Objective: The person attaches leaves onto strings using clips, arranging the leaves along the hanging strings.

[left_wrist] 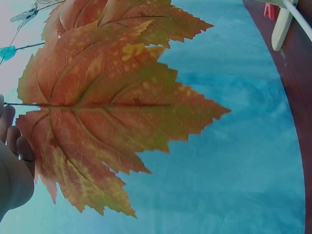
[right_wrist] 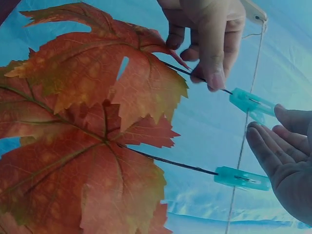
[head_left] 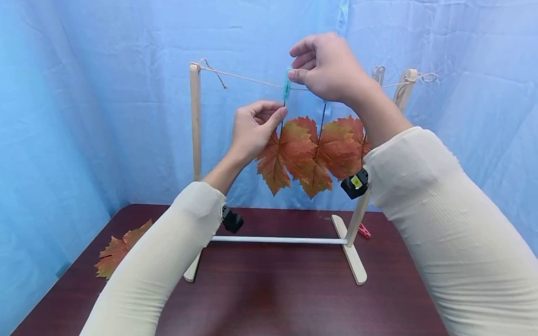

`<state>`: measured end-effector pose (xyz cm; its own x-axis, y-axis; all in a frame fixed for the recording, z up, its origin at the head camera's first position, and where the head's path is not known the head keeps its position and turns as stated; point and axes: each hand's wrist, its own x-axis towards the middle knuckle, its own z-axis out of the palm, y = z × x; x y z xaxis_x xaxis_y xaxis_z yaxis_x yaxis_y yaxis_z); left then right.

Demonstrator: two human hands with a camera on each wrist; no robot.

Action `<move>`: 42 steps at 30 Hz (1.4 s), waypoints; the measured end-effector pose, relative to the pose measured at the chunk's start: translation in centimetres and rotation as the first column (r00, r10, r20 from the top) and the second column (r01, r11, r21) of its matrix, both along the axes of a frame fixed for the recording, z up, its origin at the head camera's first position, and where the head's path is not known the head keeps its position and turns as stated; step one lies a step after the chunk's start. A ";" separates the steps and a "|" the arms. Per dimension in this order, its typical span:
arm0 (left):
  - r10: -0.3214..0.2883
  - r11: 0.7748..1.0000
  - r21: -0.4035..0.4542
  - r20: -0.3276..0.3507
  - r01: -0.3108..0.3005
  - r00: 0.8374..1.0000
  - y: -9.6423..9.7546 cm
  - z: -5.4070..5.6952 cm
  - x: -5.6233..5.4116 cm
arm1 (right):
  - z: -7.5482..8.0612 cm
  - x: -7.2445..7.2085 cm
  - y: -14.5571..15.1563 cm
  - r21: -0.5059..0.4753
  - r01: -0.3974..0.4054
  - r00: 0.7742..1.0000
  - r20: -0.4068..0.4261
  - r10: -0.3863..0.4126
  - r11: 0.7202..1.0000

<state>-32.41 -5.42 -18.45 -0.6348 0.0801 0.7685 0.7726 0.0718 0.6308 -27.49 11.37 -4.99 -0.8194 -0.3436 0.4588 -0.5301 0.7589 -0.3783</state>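
Observation:
My left hand (head_left: 254, 130) pinches the dark stem of an orange-green artificial maple leaf (head_left: 277, 161) between thumb and fingers, just below a teal clothespin (head_left: 287, 86). That clothespin sits on the string, with the stem's top end at its jaws. At its upper end is the thumb of my right hand (head_left: 329, 67); the other fingers are spread apart from the thumb. A second maple leaf (head_left: 336, 149) hangs beside the first from another teal clothespin (right_wrist: 241, 178), overlapping it. Further right, another leaf is mostly hidden by my right forearm.
The string (head_left: 248, 79) runs between two wooden posts (head_left: 196, 121) joined low down by a white rod (head_left: 277, 240). A grey clothespin (head_left: 378, 73) is near the right post. On the dark red table (head_left: 260, 289) lie a loose maple leaf (head_left: 119, 252) at left and a pink clothespin (head_left: 364, 230).

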 end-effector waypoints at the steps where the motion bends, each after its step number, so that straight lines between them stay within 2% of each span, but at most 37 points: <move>1: 0.003 1.000 -0.002 -0.001 -0.003 1.000 -0.1 -0.1 0.0 | 0.1 0.2 0.1 -0.003 -0.004 1.000 -0.005 0.004 1.000; 4: 0.020 1.000 -0.007 -0.006 -0.020 1.000 -0.6 -0.4 0.1 | 0.2 0.7 0.3 -0.004 -0.008 1.000 -0.030 0.008 1.000; 7: 0.061 0.998 -0.015 -0.011 -0.062 0.998 -1.1 -0.6 0.4 | 0.4 1.2 0.8 -0.014 -0.016 0.998 -0.054 0.015 1.000; 11: 0.108 0.994 -0.025 -0.010 -0.108 0.994 -1.6 -0.2 2.5 | 0.5 1.9 1.7 -0.041 -0.036 0.996 -0.078 0.033 0.998; 13: 0.118 0.993 -0.031 -0.011 -0.118 0.993 -1.8 -0.2 2.8 | 0.6 2.2 2.3 -0.064 -0.047 0.995 -0.091 0.041 0.997; 14: 0.116 0.993 -0.033 -0.011 -0.117 0.993 -2.0 -0.3 2.8 | 0.6 2.3 2.7 -0.078 -0.053 0.994 -0.097 0.045 0.996; 17: 0.106 0.993 -0.041 -0.025 -0.107 0.994 -2.7 -1.2 1.5 | 0.7 2.9 3.8 -0.109 -0.066 0.991 -0.124 0.052 0.992; 19: 0.103 0.993 -0.056 -0.034 -0.105 0.994 -3.2 -1.8 1.1 | 0.7 3.3 4.6 -0.120 -0.070 0.987 -0.153 0.051 0.990; 25: 0.103 0.987 -0.116 -0.050 -0.108 0.993 -4.4 -3.2 1.7 | 0.4 3.8 7.5 -0.115 -0.030 0.971 -0.237 0.002 0.993; 30: 0.103 0.982 -0.153 -0.059 -0.111 0.993 -5.3 -4.1 2.5 | 0.0 4.0 10.2 -0.186 -0.019 0.971 -0.238 -0.026 0.982; 37: 0.116 0.968 -0.220 -0.026 -0.119 0.993 -6.9 -5.3 3.8 | -1.1 4.2 14.2 -0.253 0.018 0.963 -0.256 -0.085 0.967; 39: 0.117 0.963 -0.240 -0.022 -0.119 0.993 -7.5 -5.8 4.2 | -1.5 4.2 15.5 -0.269 0.046 0.956 -0.268 -0.121 0.962; 42: 0.118 0.957 -0.264 -0.017 -0.118 0.993 -8.5 -6.5 4.7 | -2.4 4.2 17.2 -0.257 0.143 0.939 -0.271 -0.213 0.956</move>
